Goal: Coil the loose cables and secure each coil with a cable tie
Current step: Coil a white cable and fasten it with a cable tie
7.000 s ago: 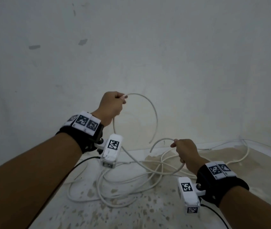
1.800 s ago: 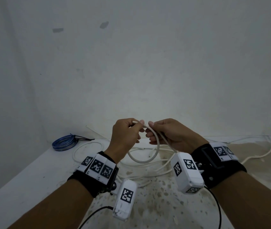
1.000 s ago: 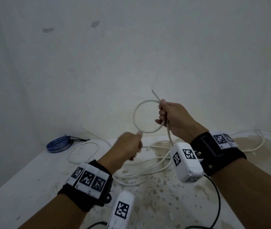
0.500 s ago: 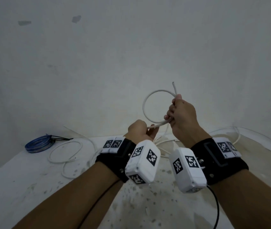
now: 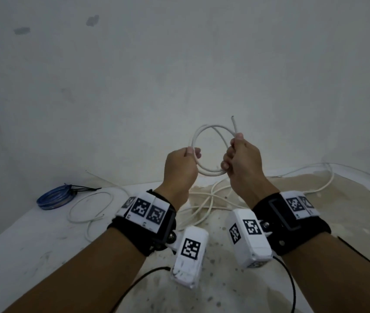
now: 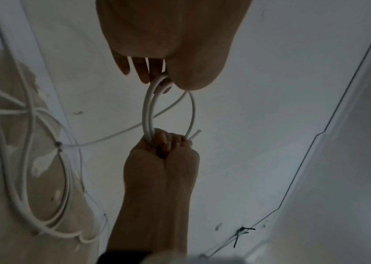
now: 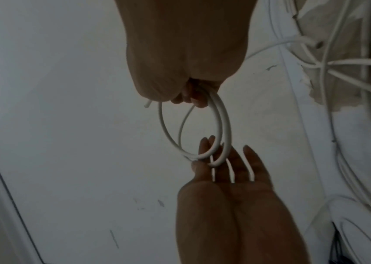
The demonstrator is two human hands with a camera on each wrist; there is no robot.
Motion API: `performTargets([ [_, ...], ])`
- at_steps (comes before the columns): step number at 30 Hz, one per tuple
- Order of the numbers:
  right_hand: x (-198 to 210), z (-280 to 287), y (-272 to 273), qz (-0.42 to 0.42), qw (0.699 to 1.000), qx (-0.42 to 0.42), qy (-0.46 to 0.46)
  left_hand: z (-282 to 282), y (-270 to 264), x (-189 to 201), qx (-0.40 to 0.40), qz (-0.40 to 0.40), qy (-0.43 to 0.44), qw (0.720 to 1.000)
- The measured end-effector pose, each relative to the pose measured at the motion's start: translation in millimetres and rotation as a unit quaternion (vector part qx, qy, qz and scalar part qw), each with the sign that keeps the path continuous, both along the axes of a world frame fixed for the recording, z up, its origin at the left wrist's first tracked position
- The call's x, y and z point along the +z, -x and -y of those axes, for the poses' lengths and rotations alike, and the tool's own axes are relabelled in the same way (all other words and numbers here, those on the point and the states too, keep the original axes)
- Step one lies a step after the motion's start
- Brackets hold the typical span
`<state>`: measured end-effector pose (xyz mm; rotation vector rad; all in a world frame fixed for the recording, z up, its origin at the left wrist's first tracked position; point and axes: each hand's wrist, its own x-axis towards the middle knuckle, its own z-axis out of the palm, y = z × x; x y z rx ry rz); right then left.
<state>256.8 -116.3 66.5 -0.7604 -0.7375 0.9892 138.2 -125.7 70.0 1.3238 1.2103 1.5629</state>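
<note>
A white cable is wound into a small coil of two loops, held up in front of the wall. My right hand grips the coil's right side in a fist, and the cable's cut end sticks up above it. On the coil's left side my left hand pinches a strand between thumb and fingers. The left wrist view shows the coil stretched between my left hand and right hand. In the right wrist view my right hand holds the coil and my left hand pinches its lower end.
The rest of the white cable lies in a loose heap on the stained table below my hands and trails off to the right. A tied blue coil and a short white cable loop lie at the left.
My left hand has come up from below the right hand to the coil's left side, laying a second loop onto the single loop. The right hand has kept its grip.
</note>
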Motion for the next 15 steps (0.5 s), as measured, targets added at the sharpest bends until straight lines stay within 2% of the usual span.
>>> performTargets([
  [4, -12, -3, 26, 0.022, 0.999, 0.048, 0.008, -1, 24, 6, -0.016, 0.041, -0.023, 0.999],
  [9, -23, -6, 51, 0.045, 0.995, 0.085, 0.025, -7, 58, 3, 0.017, 0.008, -0.064, 0.998],
  [15, -22, -5, 71, 0.079, 0.984, 0.156, 0.024, -8, 96, 2, 0.012, -0.142, -0.119, 0.983],
])
